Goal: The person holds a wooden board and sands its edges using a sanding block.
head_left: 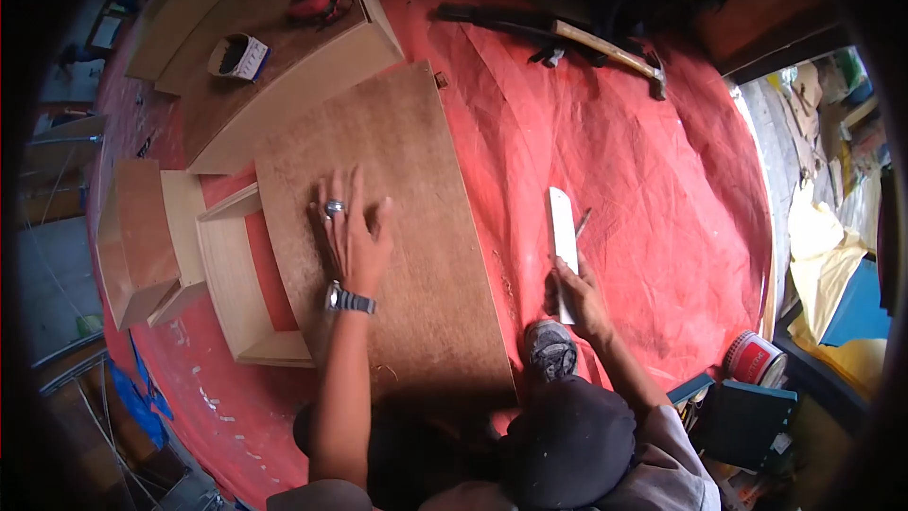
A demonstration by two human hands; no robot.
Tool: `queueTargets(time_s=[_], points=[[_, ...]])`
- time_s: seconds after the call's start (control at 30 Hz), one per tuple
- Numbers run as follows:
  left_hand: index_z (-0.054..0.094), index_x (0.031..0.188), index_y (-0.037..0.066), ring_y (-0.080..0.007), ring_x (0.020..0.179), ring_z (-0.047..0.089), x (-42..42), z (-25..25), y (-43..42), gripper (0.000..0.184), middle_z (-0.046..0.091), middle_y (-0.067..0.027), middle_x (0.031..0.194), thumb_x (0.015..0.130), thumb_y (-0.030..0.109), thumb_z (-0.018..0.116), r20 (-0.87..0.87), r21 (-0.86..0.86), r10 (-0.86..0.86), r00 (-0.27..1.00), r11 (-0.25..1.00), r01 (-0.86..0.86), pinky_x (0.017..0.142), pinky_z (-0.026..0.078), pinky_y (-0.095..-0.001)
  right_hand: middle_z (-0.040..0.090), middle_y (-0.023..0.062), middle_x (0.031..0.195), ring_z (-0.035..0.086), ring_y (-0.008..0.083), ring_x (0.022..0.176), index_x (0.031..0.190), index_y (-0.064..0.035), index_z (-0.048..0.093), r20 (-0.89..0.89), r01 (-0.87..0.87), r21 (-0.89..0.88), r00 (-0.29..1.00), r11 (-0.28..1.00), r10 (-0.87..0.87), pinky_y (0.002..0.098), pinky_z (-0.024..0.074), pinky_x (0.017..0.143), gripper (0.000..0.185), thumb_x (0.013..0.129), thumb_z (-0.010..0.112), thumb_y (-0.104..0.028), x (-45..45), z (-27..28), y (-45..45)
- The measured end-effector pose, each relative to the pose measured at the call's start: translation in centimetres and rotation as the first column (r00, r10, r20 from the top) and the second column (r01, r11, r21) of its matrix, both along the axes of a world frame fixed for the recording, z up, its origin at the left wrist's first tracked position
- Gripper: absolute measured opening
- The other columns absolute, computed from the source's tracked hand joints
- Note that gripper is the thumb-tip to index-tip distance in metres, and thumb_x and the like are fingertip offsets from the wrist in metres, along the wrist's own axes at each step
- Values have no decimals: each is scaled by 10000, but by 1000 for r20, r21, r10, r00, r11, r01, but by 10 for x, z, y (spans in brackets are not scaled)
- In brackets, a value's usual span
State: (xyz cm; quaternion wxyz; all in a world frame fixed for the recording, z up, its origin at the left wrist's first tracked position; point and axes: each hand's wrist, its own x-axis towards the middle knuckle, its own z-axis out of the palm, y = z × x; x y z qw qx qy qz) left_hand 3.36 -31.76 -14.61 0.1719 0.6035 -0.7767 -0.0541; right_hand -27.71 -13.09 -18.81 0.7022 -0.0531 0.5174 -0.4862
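My left hand point(357, 241), with a ring and a wristwatch, lies with fingers spread on a brown plywood panel point(416, 180). In my right hand point(586, 303) is a flat white ruler-like strip point(563, 227), held upright in the view beside the panel's right edge. A thin pencil-like stick point(584, 220) pokes up from the same hand; its lower part is hidden by the fingers. Pale open wooden frames point(227, 274) sit left of the panel, one partly beneath it.
A red drill point(317, 5) and a small carton point(241, 57) rest on a wooden box point(293, 90) at upper left. A hammer point(610, 49) lies on the red sheet point(653, 199). At lower right stands a paint can point(754, 360). My shoe point(550, 350) is near the panel.
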Motion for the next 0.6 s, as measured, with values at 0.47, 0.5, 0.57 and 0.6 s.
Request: queueTargets(time_s=[0.47,0.5,0.57,0.6], points=[[352,1660,285,-422,1617,117,3,-13,-12,668,192,-114,1762,1043,482,514,302,157,-12,953,987,-37,1214,-3,-763,490,2,1120,439,115,1046,1309,-71,495,-412,-330,-341,894,880,175,294,393,954,418,1100,550,-428,73,-12,-181],[361,1656,301,-420,1617,116,3,-14,-13,666,197,-105,1762,1038,490,523,289,159,-7,957,986,-41,1214,-14,-764,487,0,1120,438,116,1042,1308,-68,496,-406,-322,-346,898,881,168,294,393,950,427,1098,552,-436,72,-12,-195],[370,1652,299,-421,1618,110,2,-13,-13,673,194,-108,1762,1029,494,534,291,162,-7,957,986,-42,1215,-18,-763,482,-5,1121,436,117,1032,1305,-63,497,-387,-302,-354,909,885,154,296,394,943,445,1094,555,-450,72,-8,-221],[375,1650,298,-422,1618,108,3,-14,-14,676,193,-110,1762,1025,497,540,294,163,-7,956,986,-42,1216,-21,-762,487,-5,1125,439,120,1035,1314,-61,497,-374,-284,-377,917,882,135,296,397,941,457,1091,561,-455,73,-10,-238]])
